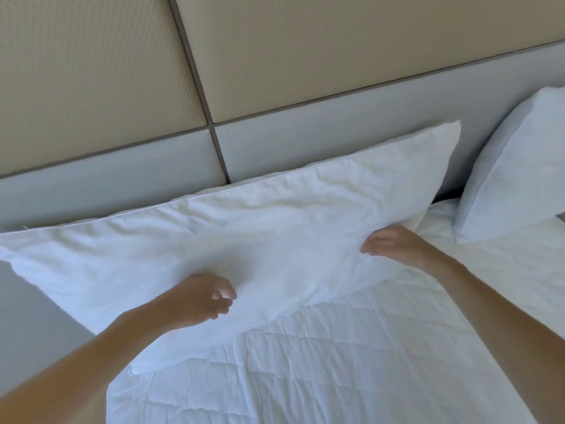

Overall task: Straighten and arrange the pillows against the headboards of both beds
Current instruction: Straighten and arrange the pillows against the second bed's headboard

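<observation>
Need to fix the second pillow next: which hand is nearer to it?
Right. The right hand sits at the near pillow's right end, beside the second pillow; the left hand is farther left.

A bedroom (likely hotel): white pillows [244, 228] against a padded headboard [336, 139].

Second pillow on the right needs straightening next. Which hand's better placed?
Right, likely. The right hand sits at the near pillow's right end, beside the second pillow propped against the headboard. The left hand is farther off, on the near pillow's front edge.
</observation>
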